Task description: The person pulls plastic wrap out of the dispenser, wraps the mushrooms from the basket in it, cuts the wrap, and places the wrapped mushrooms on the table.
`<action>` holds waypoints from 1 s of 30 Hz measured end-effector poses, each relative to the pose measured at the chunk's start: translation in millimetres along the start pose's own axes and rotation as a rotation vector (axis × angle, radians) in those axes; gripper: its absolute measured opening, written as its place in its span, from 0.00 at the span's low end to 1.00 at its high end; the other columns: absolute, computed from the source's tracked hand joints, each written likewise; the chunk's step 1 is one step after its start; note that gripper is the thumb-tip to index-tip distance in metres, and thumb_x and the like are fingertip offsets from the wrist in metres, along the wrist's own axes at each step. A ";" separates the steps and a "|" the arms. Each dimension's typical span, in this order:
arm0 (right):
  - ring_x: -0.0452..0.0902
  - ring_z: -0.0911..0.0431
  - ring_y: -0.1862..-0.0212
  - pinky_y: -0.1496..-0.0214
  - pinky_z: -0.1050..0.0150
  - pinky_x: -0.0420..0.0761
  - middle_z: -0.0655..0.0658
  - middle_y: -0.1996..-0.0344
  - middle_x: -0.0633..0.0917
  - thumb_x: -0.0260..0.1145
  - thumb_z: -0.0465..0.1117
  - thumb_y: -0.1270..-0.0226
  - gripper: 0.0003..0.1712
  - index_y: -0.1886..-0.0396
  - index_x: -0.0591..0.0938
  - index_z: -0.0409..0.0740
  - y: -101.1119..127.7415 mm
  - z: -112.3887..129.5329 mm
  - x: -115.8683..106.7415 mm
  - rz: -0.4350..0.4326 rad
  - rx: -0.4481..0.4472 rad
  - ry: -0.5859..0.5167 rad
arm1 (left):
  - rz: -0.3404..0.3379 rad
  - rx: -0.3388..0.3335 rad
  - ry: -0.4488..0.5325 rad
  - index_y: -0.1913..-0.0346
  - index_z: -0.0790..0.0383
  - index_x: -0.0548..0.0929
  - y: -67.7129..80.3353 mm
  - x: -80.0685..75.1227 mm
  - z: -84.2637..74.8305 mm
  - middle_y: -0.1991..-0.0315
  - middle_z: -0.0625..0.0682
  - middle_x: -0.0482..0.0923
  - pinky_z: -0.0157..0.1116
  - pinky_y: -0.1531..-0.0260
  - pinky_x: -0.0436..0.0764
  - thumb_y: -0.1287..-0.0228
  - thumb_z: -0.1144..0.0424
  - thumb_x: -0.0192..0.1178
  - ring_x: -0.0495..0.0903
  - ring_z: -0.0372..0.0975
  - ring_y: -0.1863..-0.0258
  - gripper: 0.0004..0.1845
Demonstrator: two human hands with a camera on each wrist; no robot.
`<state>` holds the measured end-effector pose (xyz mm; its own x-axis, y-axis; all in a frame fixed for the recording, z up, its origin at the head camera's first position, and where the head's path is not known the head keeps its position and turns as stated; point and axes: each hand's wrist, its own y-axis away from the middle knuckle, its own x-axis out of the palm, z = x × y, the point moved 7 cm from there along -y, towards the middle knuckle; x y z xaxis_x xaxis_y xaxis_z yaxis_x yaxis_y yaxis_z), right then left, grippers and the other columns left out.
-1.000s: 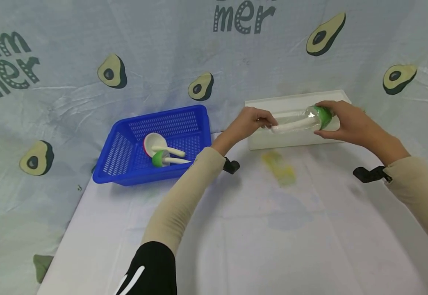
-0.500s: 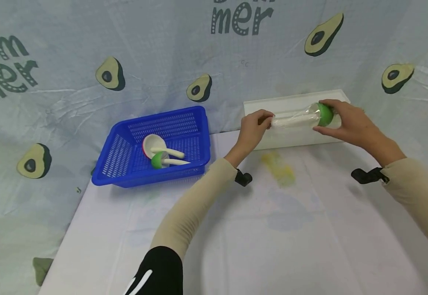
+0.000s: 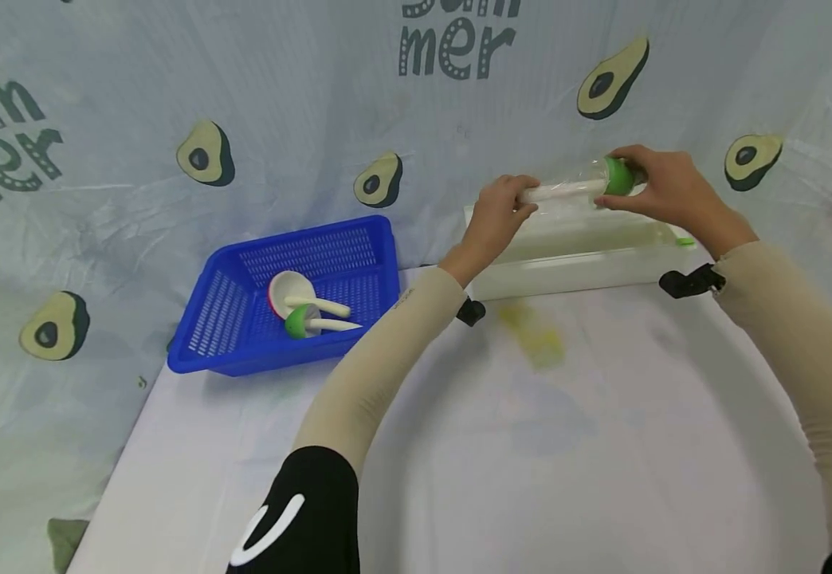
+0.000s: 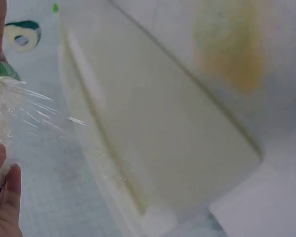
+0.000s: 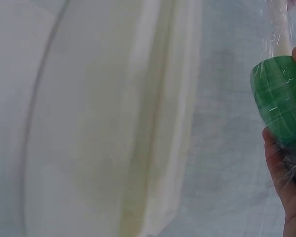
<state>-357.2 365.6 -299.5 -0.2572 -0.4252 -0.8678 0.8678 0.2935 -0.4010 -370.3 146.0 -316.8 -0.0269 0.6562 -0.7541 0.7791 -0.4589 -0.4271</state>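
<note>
A ladle with a green bowl [image 3: 618, 177] and a white handle [image 3: 567, 190] is held above a long white box [image 3: 581, 275]. Clear plastic film [image 4: 44, 111] surrounds the ladle and catches the light in both wrist views. My left hand [image 3: 495, 219] pinches the end of the handle. At the other end, my right hand [image 3: 667, 187] grips the bowl between thumb and fingers; the right wrist view shows creased film over the green bowl [image 5: 278, 98].
A blue plastic basket [image 3: 204, 363] stands to the left, holding a red-and-white ladle [image 3: 290, 285] and another green ladle [image 3: 297, 322]. An avocado-print sheet [image 3: 280, 96] hangs behind the white table [image 3: 531, 478]. A yellow stain [image 3: 534, 335] marks the cloth before the box.
Both hands have lifted the ladle up and back from low over the white box. More of the box's inside now shows beneath it. The basket's contents have not moved.
</note>
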 end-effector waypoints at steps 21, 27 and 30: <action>0.72 0.27 0.40 0.42 0.31 0.74 0.25 0.36 0.74 0.80 0.46 0.43 0.52 0.25 0.62 0.37 -15.9 36.7 -80.4 -0.001 -0.038 0.043 | -0.159 0.046 0.296 0.42 0.65 0.84 -25.0 -79.1 -39.1 0.50 0.54 0.86 0.22 0.53 0.78 0.31 0.63 0.66 0.84 0.34 0.54 0.17; 0.76 0.31 0.45 0.47 0.33 0.77 0.24 0.43 0.77 0.83 0.46 0.48 0.52 0.29 0.65 0.33 11.1 56.8 -70.9 0.027 -0.112 0.086 | -0.090 0.028 0.379 0.43 0.65 0.85 6.5 -75.1 -40.3 0.55 0.52 0.86 0.26 0.55 0.80 0.31 0.64 0.66 0.83 0.35 0.58 0.16; 0.79 0.32 0.47 0.50 0.36 0.79 0.25 0.45 0.80 0.84 0.48 0.49 0.51 0.31 0.68 0.33 33.1 62.0 -59.6 0.057 -0.134 0.086 | -0.006 -0.023 0.442 0.44 0.64 0.86 30.1 -61.6 -35.4 0.59 0.52 0.87 0.28 0.57 0.81 0.31 0.62 0.67 0.84 0.36 0.61 0.16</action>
<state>-286.8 347.6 -242.9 -0.2495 -0.3316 -0.9098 0.8192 0.4287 -0.3809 -323.0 113.0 -265.6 0.2347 0.8543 -0.4637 0.7935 -0.4439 -0.4162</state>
